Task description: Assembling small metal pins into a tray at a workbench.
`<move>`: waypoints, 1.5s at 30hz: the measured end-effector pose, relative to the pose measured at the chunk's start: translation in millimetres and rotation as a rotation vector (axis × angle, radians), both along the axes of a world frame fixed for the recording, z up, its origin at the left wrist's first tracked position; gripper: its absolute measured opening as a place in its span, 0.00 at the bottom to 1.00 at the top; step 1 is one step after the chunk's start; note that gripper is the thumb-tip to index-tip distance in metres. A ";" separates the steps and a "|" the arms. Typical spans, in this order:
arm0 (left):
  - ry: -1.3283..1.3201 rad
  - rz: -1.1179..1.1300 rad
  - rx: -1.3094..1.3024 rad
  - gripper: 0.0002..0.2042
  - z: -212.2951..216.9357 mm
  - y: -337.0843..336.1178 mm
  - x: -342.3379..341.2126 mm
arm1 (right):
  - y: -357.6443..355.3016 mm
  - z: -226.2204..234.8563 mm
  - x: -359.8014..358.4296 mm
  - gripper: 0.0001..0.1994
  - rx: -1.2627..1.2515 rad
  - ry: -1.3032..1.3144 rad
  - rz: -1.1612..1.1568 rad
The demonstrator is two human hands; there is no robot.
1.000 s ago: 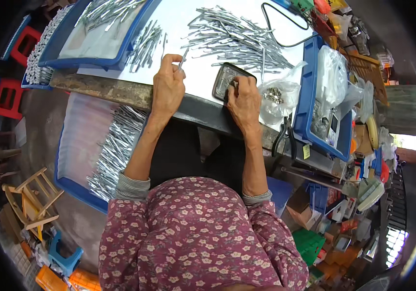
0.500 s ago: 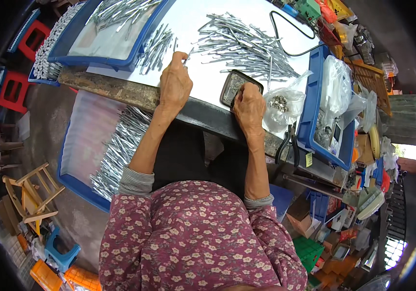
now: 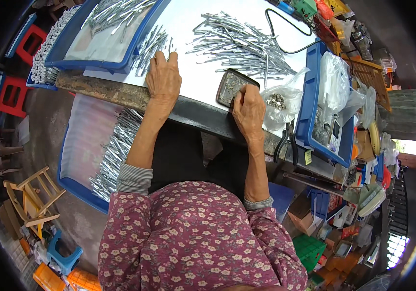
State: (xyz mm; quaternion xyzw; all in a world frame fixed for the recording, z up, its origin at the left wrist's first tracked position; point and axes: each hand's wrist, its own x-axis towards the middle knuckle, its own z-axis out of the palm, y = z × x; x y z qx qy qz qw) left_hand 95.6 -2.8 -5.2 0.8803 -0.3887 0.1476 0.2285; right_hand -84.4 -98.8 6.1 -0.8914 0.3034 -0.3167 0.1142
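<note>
My left hand is over the white tabletop at the near end of a small bunch of slim grey metal rods. Its thumb and forefinger are apart, and no rod shows between them. My right hand rests at the right edge of a small dark rectangular tray of tiny metal parts. Its fingers are curled in a pinch, and what they hold is hidden. Beyond the tray spreads a larger heap of the same rods. A clear plastic bag of small metal pieces sits beside my right hand.
A blue bin of rods stands at the table's left, another blue bin with plastic bags at its right. Black-handled pliers hang over the front edge. On the floor lies a blue-rimmed tray of rods. A black cable crosses the back.
My left hand has moved left to the small bunch, and the rod it pinched no longer shows in its fingers. My right hand has stayed by the small tray.
</note>
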 end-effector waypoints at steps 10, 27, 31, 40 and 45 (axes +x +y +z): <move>-0.062 -0.174 -0.059 0.09 0.9 -39.5 6.5 | 5.5 9.5 -8.2 0.03 0.374 -0.112 -0.007; -0.086 -0.274 0.028 0.09 -3.6 -38.5 5.3 | -4.3 15.3 -17.4 0.04 1.302 -0.783 0.210; 0.159 -0.251 -0.144 0.09 0.6 -27.6 4.1 | -5.6 15.7 -16.1 0.08 1.375 -0.851 0.232; 1.232 -0.492 -0.601 0.12 31.8 0.9 -24.8 | -4.9 12.6 -19.3 0.06 1.480 -0.894 0.359; 1.533 -0.586 -0.714 0.09 34.5 8.0 -48.3 | -6.0 10.7 -21.6 0.05 1.560 -0.935 0.387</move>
